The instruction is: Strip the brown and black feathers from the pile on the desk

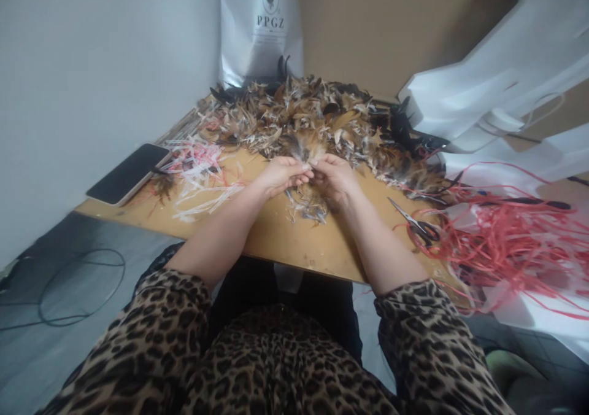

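Both hands meet at the middle of the wooden table (294,243), fingertips nearly touching. My left hand (286,174) is closed in a pinch at the base of a small bunch of brown feathers (307,146). From the other side, my right hand (335,174) pinches the same bunch, whose fluffy tips point away from me. Its lower ends are hidden by my fingers. Just below my hands lie loose pale feather scraps (309,207). Behind them spreads a large heap of brown and black feathers (317,111).
A phone (127,174) and white and pink strips (196,160) lie on the left. Scissors (416,223) rest at right beside tangled red string (519,249). A white printed bag (262,40) stands at the back; a white lamp-like object (499,121) is at right.
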Demonstrator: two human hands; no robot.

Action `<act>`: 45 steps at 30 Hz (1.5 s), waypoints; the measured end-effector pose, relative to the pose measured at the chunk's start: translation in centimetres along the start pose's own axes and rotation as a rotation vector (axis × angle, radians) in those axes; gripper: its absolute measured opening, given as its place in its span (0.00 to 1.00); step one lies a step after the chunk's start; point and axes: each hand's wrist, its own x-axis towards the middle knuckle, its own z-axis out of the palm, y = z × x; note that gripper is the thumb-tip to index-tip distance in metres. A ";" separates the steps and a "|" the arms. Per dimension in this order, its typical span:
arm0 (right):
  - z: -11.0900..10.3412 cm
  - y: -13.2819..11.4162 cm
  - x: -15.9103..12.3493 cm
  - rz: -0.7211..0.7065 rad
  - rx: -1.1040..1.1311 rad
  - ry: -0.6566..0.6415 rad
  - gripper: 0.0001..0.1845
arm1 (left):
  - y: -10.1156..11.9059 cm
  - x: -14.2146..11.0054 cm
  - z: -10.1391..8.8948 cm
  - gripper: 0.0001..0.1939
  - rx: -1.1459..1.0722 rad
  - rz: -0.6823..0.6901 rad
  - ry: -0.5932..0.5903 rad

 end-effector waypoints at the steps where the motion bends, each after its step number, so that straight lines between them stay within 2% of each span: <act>1: 0.2 0.2 0.0 -0.013 0.005 0.022 0.23 | -0.1 0.1 0.0 0.07 -0.017 -0.001 0.002; 8: 0.6 0.7 0.1 -0.070 0.001 0.068 0.21 | -0.2 0.2 -0.3 0.07 -0.020 0.010 0.008; 15: -0.4 -0.2 0.1 -0.014 -0.042 -0.072 0.20 | 0.4 -0.3 0.0 0.08 0.065 0.006 0.001; 25: 1.2 0.8 -0.1 -0.093 0.027 0.107 0.20 | -0.3 0.2 0.0 0.07 -0.061 -0.020 0.007; 32: 0.6 0.2 -0.3 -0.099 -0.050 0.028 0.18 | 0.0 0.0 0.0 0.08 0.099 0.025 0.004; 38: 0.1 -0.9 -0.7 -0.235 -0.307 0.003 0.19 | -0.1 -0.1 0.4 0.06 0.249 0.079 -0.038; 45: 0.5 -0.1 -0.5 -0.423 -0.419 0.185 0.16 | -0.2 0.1 1.0 0.06 0.185 0.163 0.062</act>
